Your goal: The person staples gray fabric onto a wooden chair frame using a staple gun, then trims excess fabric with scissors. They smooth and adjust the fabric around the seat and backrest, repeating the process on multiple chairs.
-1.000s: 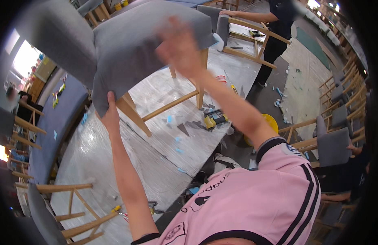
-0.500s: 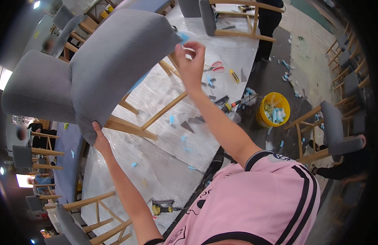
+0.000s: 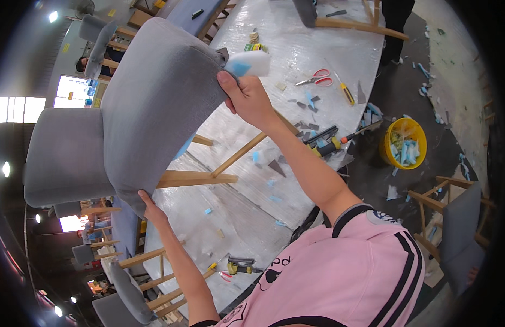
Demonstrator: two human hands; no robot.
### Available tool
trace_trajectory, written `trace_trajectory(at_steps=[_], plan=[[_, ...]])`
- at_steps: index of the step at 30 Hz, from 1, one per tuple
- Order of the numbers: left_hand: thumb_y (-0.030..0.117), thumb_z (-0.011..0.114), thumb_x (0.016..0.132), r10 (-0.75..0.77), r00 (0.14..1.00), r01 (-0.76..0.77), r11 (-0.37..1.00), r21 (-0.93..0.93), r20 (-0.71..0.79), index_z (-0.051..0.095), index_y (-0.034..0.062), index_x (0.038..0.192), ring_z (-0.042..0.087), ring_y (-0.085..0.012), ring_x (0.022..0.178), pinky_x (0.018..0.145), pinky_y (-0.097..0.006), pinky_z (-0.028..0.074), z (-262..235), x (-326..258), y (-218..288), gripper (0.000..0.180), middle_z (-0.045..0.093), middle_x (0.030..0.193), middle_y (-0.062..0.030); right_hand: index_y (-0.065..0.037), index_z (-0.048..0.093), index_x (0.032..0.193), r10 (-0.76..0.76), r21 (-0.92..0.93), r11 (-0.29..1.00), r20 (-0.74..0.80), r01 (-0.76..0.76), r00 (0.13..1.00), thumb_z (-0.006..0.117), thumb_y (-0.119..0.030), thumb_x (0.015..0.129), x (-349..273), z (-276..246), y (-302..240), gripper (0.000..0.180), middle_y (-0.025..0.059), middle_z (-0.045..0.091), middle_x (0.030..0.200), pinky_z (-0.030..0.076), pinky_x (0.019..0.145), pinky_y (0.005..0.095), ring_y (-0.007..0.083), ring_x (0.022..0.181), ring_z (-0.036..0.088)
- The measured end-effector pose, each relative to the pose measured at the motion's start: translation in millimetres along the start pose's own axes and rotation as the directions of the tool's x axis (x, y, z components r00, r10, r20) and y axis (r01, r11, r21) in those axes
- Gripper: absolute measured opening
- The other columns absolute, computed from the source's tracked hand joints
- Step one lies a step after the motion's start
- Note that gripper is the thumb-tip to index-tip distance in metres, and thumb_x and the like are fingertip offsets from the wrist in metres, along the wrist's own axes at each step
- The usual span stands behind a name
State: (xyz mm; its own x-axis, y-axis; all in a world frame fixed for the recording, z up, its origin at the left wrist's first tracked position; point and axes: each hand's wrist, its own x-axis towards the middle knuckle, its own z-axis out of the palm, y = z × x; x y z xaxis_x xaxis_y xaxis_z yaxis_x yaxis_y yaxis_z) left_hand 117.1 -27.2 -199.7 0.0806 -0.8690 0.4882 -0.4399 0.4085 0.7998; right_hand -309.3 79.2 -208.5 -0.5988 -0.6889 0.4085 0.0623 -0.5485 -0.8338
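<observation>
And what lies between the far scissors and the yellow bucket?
The head view shows a yellow-handled tool, then blue and white scraps, then dark floor.

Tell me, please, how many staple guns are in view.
2: one yellow-and-black staple gun beside the right forearm, another staple gun beside the left forearm, both on the plastic-covered table. More may be hidden.

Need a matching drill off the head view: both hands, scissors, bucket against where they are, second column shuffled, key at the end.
1. Right hand
2. Left hand
3. Scissors
4. Bucket

A. At the grey chair seat, on the corner near the backrest
B. On the dark floor
C. At the seat corner beside white-and-blue padding
D. On the plastic-covered table

Pairs: 1-C, 2-A, 3-D, 4-B
</observation>
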Motion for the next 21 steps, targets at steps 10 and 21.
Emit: trace_trajectory(at_steps=[10,21], plan=[[0.039,0.064,0.104,-0.104,0.993,0.102,0.994,-0.04,-0.052,0.034,-0.0082,0.155,0.044,-0.0238,0.143,0.117,-0.032,0.032,-23,4,-56,0.076,0.042,0.16,-0.0132,-0.006,0.058,0.057,0.143,-0.096,0.988,0.217,-0.125,0.966,0.051,-0.052,0.108,3,-21,1,0.068,-0.0003,0.05,0.047,0.039,0.045,0.0276,0.0097,0.045,0.051],[0.035,0.074,0.098,0.044,0.998,-0.054,0.964,-0.26,-0.042,0.039,-0.0079,0.152,0.045,-0.0262,0.142,0.118,-0.036,0.032,15,-7,-18,0.078,0.046,0.156,-0.0161,0.003,0.064,0.132,-0.632,-0.873,0.243,0.188,0.422,0.752,0.05,-0.036,0.106,112,30,-66,0.049,0.0216,0.064,0.135,0.032,0.119,0.0495,0.0377,0.136,0.051]])
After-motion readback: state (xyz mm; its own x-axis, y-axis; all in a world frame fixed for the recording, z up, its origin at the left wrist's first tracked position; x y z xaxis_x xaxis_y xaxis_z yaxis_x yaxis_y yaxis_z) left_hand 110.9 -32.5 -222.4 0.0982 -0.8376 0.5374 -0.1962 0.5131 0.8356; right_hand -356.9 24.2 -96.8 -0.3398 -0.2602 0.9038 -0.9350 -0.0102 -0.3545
